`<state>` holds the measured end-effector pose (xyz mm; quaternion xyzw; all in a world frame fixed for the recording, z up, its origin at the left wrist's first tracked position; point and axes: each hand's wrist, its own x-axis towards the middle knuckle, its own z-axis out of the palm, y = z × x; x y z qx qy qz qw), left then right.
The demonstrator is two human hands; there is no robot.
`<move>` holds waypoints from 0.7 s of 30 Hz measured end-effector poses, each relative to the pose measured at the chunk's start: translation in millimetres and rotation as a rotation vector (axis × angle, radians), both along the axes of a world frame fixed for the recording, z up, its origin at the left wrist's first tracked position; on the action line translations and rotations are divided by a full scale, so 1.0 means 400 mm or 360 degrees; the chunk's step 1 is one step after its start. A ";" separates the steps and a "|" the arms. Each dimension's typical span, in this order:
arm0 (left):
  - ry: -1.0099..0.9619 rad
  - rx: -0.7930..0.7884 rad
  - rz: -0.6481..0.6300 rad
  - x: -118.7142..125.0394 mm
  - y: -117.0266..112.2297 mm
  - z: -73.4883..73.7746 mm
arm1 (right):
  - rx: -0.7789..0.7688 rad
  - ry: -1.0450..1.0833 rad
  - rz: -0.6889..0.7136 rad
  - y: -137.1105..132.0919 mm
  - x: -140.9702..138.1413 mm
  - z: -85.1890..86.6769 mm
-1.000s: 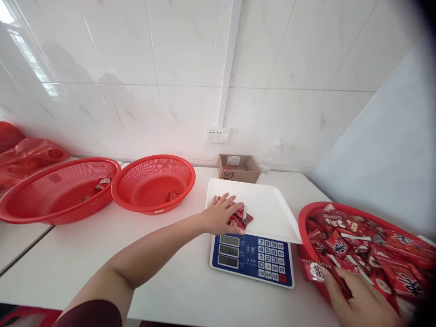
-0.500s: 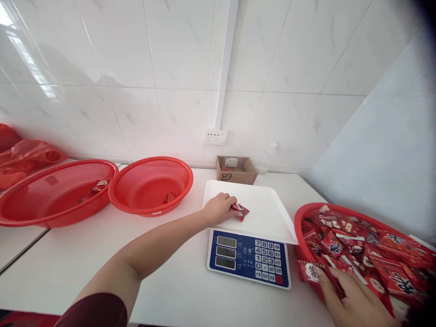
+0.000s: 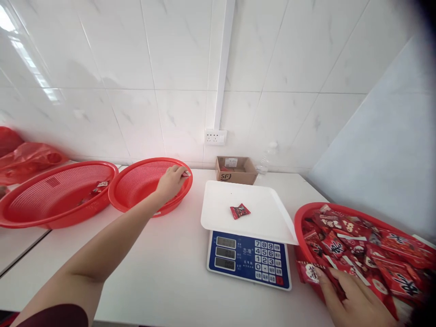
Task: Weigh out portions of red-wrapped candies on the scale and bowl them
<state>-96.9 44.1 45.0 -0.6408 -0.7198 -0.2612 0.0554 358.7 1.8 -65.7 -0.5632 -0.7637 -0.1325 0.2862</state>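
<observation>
My left hand (image 3: 171, 181) is over the right side of the middle red basket (image 3: 117, 200), its fingers closed on a small wrapped packet (image 3: 185, 174). Another red packet (image 3: 240, 211) lies by itself on the white pan (image 3: 218, 195) of the blue-fronted digital scale (image 3: 248, 259). At the lower right my right hand (image 3: 354, 293) is closed on a red packet (image 3: 309, 273) with white lettering, at the near rim of the full red basket (image 3: 299, 218). Many similar red packets (image 3: 361, 245) fill that basket.
A further red basket (image 3: 54, 218) on the left holds a few packets. Red plastic bags (image 3: 30, 159) lie behind it. Near the tiled wall stand a small cardboard box (image 3: 236, 171) and a clear bottle (image 3: 266, 159). A wall socket (image 3: 215, 137) sits above the white table (image 3: 163, 272).
My left hand has moved left from the scale pan to the middle basket, carrying a packet. One packet stays on the pan. My right hand has barely moved.
</observation>
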 end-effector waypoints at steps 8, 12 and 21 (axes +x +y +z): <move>0.0095 -0.0385 0.0247 -0.119 -0.030 -0.023 | 0.0008 0.0035 -0.0050 -0.006 -0.008 0.011; 0.0131 -0.0374 0.0085 -0.064 -0.020 -0.028 | 0.0002 0.0033 -0.0040 -0.007 -0.010 0.011; 0.0146 -0.0349 -0.0870 0.290 0.034 -0.072 | 0.0018 0.0011 -0.0107 -0.005 -0.009 0.007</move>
